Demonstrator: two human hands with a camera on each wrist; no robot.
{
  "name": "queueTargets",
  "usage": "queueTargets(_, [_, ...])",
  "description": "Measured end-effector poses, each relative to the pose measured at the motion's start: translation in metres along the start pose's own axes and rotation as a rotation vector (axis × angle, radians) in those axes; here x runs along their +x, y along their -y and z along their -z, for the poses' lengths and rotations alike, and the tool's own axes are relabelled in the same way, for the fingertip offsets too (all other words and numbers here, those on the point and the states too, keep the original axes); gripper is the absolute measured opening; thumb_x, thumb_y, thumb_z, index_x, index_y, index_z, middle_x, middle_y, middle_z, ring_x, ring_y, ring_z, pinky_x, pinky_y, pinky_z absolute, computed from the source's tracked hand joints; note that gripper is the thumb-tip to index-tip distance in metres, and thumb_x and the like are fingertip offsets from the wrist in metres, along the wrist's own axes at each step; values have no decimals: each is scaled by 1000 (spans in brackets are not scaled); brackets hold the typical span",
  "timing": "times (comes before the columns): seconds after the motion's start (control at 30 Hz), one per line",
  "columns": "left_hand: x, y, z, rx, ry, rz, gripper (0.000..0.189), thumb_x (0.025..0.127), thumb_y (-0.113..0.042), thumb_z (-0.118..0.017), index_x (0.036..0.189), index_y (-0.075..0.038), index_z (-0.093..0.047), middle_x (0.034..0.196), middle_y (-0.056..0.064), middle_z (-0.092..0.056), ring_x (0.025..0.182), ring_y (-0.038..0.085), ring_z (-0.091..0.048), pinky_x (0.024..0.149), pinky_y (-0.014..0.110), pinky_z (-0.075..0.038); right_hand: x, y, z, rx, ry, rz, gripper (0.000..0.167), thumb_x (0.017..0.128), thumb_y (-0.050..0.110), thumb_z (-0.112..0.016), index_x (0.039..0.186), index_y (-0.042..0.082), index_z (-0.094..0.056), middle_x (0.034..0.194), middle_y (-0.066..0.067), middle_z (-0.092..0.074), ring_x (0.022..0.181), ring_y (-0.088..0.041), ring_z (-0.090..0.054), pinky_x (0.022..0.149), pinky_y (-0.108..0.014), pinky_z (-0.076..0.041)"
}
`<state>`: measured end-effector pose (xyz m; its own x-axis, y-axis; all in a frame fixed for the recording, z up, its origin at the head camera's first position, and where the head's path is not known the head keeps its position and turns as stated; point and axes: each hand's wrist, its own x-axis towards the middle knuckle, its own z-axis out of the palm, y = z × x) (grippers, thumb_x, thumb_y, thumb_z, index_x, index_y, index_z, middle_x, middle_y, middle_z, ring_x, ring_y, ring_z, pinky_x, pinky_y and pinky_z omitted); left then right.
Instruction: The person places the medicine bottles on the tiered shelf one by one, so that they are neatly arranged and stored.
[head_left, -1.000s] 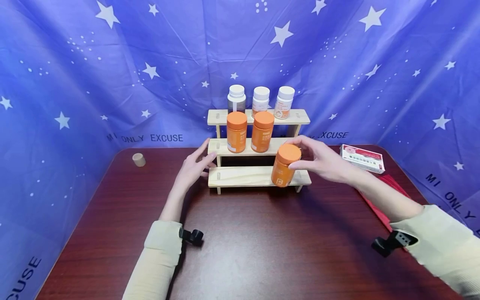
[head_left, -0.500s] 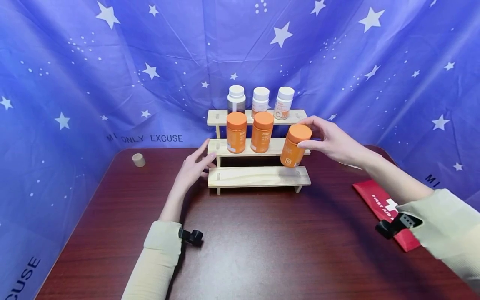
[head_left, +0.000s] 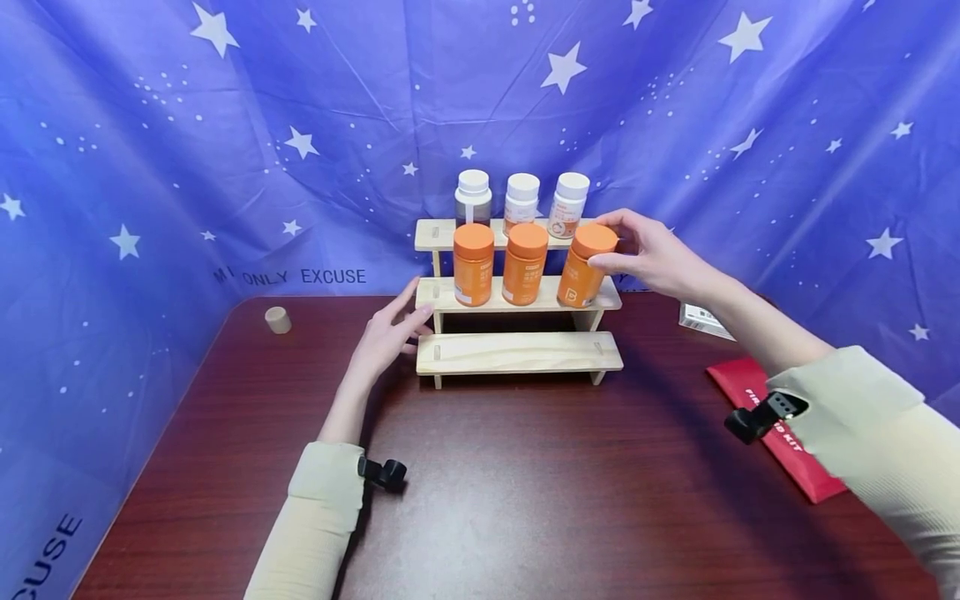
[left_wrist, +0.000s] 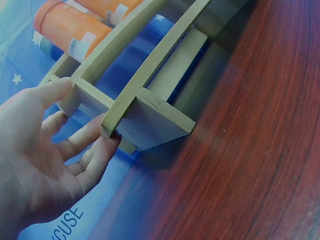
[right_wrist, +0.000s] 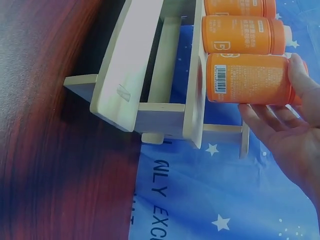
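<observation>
My right hand (head_left: 651,257) grips an orange pill bottle (head_left: 579,282) near its lid, thumb on the front and fingers behind. The bottle overlaps the right end of the middle tier of a three-tier wooden rack (head_left: 517,354), leaning slightly in the head view. Two matching orange bottles, a left one (head_left: 473,271) and a middle one (head_left: 524,271), stand upright beside it on that tier. At the rack's left end, the fingertips of my left hand (head_left: 381,337) touch the board ends. In the left wrist view, the left hand (left_wrist: 50,160) has its fingers spread across two tiers.
Three white-capped bottles, including a dark-bodied one (head_left: 473,200), stand on the top tier. A red first aid kit pouch (head_left: 780,433) and a partly hidden white box (head_left: 703,320) lie at right. A small pale cylinder (head_left: 277,320) is far left. A starry blue curtain (head_left: 337,192) hangs behind.
My right hand has carried the orange bottle up from in front of the lowest tier, swinging rightward, then back left to the middle tier. My left hand has stayed at the rack.
</observation>
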<state>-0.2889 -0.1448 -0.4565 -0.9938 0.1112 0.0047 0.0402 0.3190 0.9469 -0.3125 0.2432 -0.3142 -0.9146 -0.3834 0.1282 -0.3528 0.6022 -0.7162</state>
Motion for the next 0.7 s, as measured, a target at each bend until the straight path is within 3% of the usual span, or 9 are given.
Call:
queueTargets(0.17, [0,1,0,2,-2,1,67,98,-59,-61,157,-52,-30,105,19,-76,94,17,-74,77,37,-66,8,-1,-4,39,7,-21,48,100,16,-69,142,4,-49,136,-17,-62,108,0,-63,88,-17,-59])
queueTargets(0.33, [1,2,0,-7,-8,2,68,99,-57,-61,159,-48,-30,103,18,-77,91,15,-74,76,35,-66,13,-5,-8,85,7,-29,47,100,14,-67,141,2,-48,136,-18,-60,104,0,-65,87,-30,-64])
queueTargets(0.5, [1,1,0,-3,-3,-8,71,100,-54,-61,162,-39,-30,102,19,-77,89,14,-74,75,35,-66,17,-9,-10,87,6,-20,46,101,13,-67,141,2,-47,136,-21,-60,102,3,-65,86,-30,-64])
queueTargets(0.7, [1,2,0,-2,-2,-6,72,99,-57,-61,161,-42,-30,106,20,-76,92,16,-74,75,37,-66,20,-9,-12,105,14,0,45,101,13,-66,141,3,-47,137,-24,-63,107,2,-64,85,-20,-60])
